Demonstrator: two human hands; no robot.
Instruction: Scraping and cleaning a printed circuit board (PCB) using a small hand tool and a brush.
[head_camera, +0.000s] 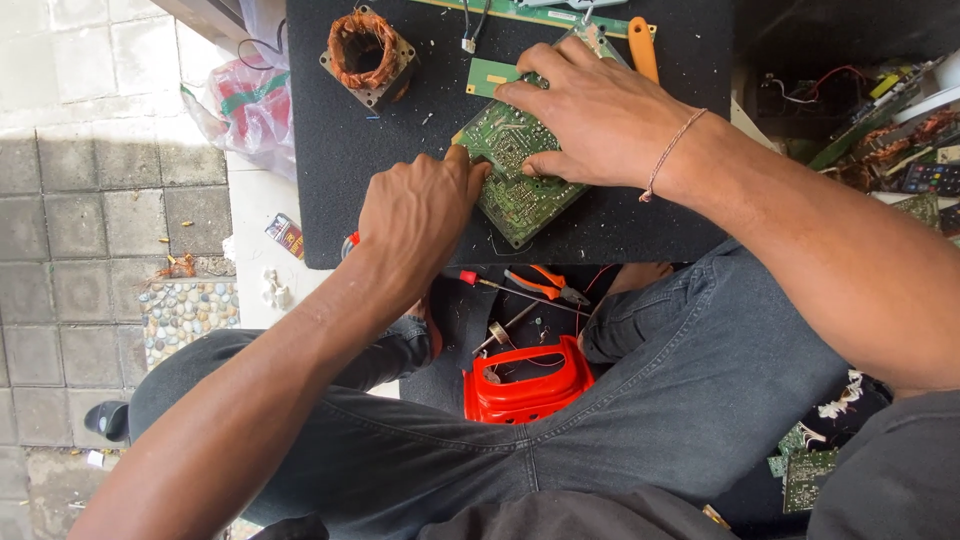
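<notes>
Bright daylight falls evenly from the upper left (paving nearly washed out); shadows are soft, focus sharp, edges slightly bent.

A crumpled clear plastic bag (245, 105) with red and green markings is lying left of the black mat; 1 small red-yellow packet (286, 235) is lying on the floor below it.

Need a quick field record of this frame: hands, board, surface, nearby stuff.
left hand: fist closed at the lower left edge of the circuit board; what it grips is hidden
right hand: spread flat on the circuit board, pressing it down
circuit board: green, solder side up, lying tilted on the mat
mat: black, covers the work surface
copper coil: on the mat, upper left, apart from both hands
red tray: below, between the knees
pliers: orange handles, below the mat's edge
</notes>
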